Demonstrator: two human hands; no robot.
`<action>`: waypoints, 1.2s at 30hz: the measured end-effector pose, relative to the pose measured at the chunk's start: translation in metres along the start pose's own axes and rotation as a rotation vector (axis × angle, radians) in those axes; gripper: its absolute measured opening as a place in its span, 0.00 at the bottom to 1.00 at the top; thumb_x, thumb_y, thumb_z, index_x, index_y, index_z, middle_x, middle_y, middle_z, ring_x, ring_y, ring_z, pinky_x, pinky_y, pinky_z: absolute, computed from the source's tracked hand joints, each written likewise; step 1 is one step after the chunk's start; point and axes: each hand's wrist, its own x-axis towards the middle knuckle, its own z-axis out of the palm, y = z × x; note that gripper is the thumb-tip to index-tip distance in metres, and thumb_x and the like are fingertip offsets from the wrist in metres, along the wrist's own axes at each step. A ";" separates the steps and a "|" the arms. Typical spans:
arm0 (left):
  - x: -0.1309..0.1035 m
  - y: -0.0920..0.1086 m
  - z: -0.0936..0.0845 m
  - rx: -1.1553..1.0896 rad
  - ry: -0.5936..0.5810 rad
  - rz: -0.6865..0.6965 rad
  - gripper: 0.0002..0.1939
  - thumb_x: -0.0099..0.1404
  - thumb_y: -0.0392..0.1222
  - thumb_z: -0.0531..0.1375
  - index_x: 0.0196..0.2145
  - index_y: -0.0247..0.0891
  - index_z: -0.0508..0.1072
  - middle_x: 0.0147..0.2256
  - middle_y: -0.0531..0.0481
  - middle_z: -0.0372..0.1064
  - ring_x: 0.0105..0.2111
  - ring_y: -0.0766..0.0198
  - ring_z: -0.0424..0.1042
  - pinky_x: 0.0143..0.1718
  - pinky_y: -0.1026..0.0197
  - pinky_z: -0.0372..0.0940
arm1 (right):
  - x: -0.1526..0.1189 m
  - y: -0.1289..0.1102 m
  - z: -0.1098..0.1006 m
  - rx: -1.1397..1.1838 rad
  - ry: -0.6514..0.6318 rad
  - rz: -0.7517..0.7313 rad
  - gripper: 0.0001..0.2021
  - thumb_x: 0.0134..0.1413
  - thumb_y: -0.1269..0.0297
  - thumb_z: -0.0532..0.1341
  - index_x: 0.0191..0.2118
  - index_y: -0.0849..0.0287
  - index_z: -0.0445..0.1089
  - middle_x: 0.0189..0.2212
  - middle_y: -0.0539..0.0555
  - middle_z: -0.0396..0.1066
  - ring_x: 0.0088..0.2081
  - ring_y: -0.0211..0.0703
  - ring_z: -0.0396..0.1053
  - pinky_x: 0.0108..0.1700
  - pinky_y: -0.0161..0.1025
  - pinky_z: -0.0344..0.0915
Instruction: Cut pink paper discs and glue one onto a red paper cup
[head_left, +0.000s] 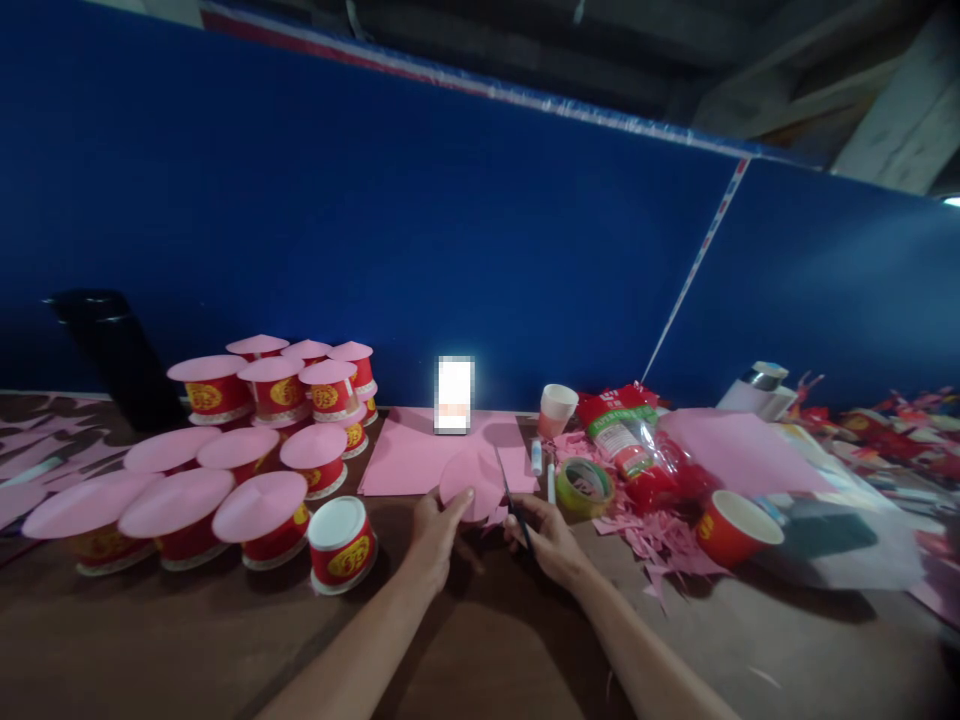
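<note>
Pinching pink paper circle (pixel 471 478) with our left hand (pixel 437 528); our right hand (pixel 545 535) grips scissors (pixel 513 500), blades pointing up-left along circle's right edge.

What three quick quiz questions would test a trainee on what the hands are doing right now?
1. True or false: the right hand holds scissors.
2. What does the left hand grip?
A. the tape roll
B. the pink paper circle
C. the tilted red cup
3. Fill in: the upturned cup nearest the left hand has no pink ____ on it, unlike the capped cups beside it.

Key
1. True.
2. B.
3. Cap: its white base shows bare.
</note>
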 end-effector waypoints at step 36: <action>-0.001 0.003 0.000 0.012 -0.030 0.023 0.19 0.47 0.48 0.65 0.33 0.30 0.72 0.21 0.51 0.70 0.18 0.70 0.65 0.18 0.70 0.59 | 0.002 0.002 0.001 0.065 0.053 0.028 0.18 0.43 0.57 0.63 0.39 0.62 0.65 0.18 0.46 0.63 0.18 0.31 0.59 0.19 0.30 0.57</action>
